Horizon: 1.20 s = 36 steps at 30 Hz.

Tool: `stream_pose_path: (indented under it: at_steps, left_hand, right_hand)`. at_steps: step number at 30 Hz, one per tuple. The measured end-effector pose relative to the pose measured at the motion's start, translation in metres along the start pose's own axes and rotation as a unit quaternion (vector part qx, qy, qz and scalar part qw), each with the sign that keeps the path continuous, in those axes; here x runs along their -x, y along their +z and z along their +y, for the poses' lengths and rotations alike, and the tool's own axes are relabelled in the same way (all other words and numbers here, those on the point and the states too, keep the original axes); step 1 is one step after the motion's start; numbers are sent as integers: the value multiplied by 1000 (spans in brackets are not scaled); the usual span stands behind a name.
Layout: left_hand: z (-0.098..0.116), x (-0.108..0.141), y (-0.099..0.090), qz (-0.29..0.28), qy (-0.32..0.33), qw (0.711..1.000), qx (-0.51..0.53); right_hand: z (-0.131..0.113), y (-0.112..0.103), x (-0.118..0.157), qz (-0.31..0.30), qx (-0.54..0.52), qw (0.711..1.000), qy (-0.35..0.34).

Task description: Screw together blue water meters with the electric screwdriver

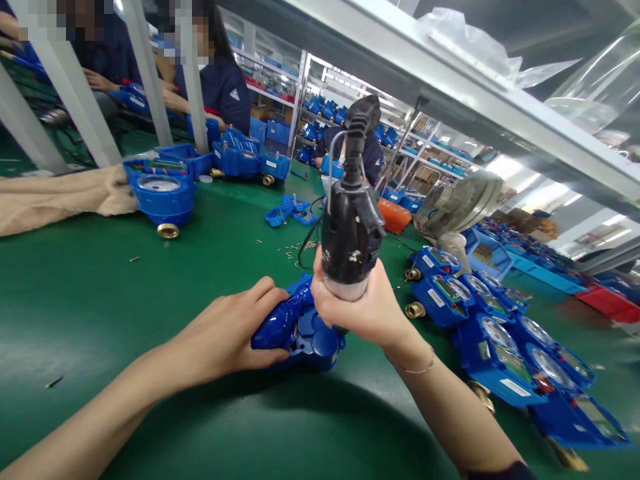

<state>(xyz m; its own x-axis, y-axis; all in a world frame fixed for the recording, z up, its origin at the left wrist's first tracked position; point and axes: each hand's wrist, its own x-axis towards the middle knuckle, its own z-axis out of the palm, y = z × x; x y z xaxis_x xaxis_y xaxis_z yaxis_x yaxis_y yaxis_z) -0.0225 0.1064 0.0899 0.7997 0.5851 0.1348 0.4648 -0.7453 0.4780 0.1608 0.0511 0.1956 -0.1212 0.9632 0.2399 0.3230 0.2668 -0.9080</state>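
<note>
Head view: a person's two bare hands work over a green workbench mat (90, 320), seen from above.

Held meter: a blue water meter body (295, 327) lies on the mat between the hands, its lower end partly hidden by them.

Left hand (225, 333): fingers curl closed over the held meter's left side, pressing it against the mat.

Right hand (363, 303): fingers and palm wrap tightly around the lower end of a black electric screwdriver (350, 230), which stands nearly upright just above the held meter. Its tip is hidden. A thin bracelet (420, 368) circles the wrist.

Right of the held meter: a crowded group of blue water meters (493, 347) with brass fittings (415, 310).

Beyond the held meter: loose small screws (295, 252), blue plastic parts (290, 211), and an orange case (394, 215).

Far left of the held meter: another blue meter (160, 197) rests against a beige cloth (60, 200).

Far beyond the held meter: co-workers in dark uniforms (220, 87) sit at the bench.
</note>
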Motion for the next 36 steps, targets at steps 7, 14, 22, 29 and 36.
stream_pose_path:
  at_steps: [7,14,22,29,36]
  left_hand:
    - [2,0,-2,22,1,1000,12]
    - [4,2,-4,53,14,998,22]
    - [7,2,-8,22,5,1000,7]
    - [7,0,-7,36,9,999,10]
    - [10,2,-10,44,12,999,11]
  right_hand:
    - [2,3,10,87,57,992,-66]
    - [3,4,12,79,54,993,-75]
    - [11,4,5,14,42,995,-84]
    - [-2,3,6,20,45,994,-94]
    - [-3,4,6,15,28,997,-65]
